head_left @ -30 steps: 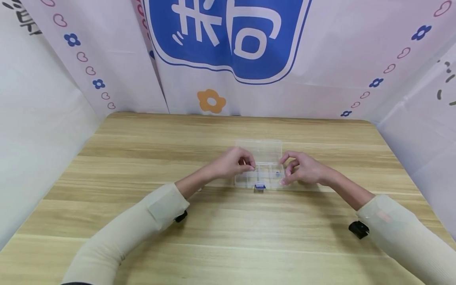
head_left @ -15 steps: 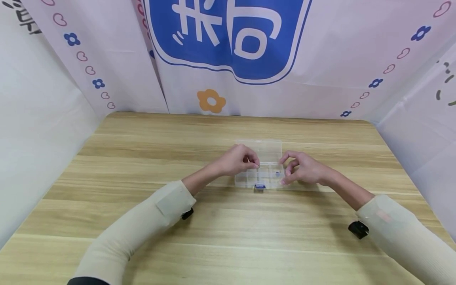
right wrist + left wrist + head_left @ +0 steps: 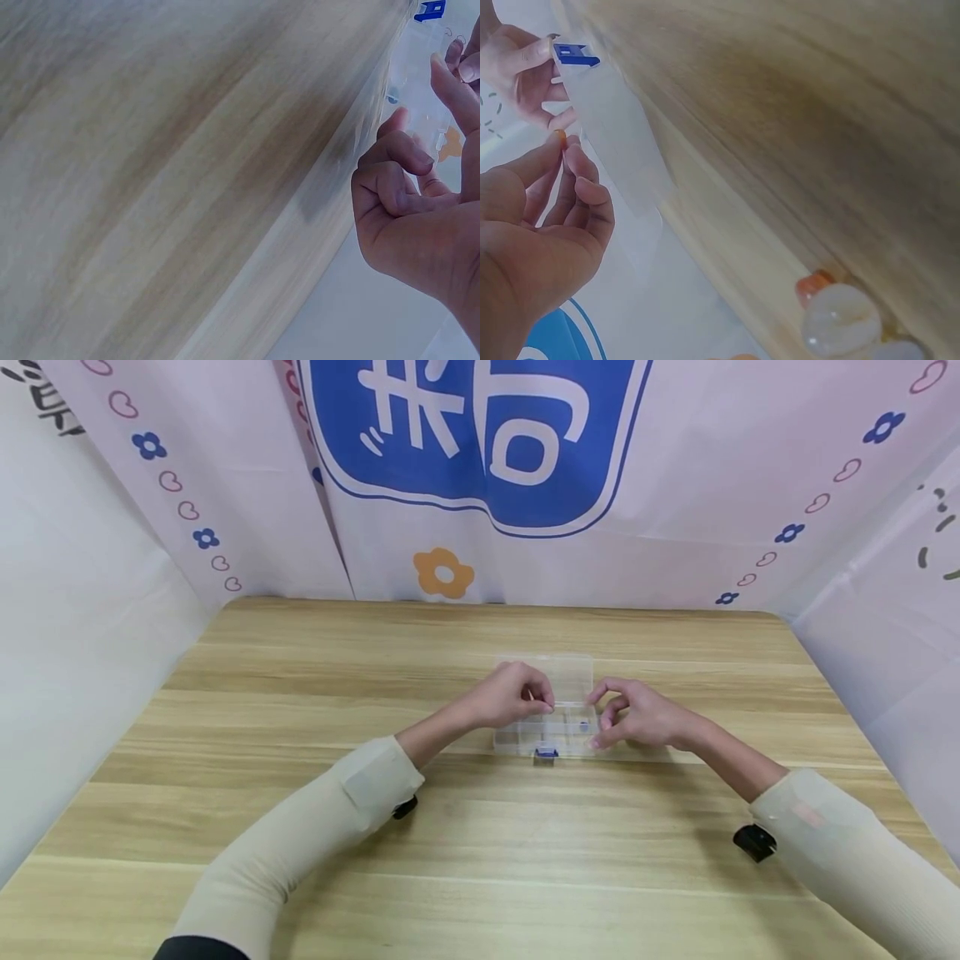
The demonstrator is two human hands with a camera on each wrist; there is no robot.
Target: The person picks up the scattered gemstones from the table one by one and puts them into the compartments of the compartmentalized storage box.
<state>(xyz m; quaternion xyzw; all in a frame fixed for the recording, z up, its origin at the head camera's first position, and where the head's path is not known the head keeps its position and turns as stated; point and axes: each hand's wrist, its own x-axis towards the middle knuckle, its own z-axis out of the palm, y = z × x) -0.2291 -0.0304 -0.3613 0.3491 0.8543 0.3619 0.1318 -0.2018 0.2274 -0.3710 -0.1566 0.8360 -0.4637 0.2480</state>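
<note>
Box (image 3: 558,727), long axis left to right, blue latch (image 3: 547,752) nearward

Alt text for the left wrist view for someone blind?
A left hand pinches a small orange piece near a clear box with a blue latch; the right hand is beyond. Shiny rounded pieces lie on the table.

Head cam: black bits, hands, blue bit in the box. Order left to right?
left black wrist piece → left hand → small blue item → right hand → right black wrist piece. Blue latch skipped: overlaps left hand's span.
</note>
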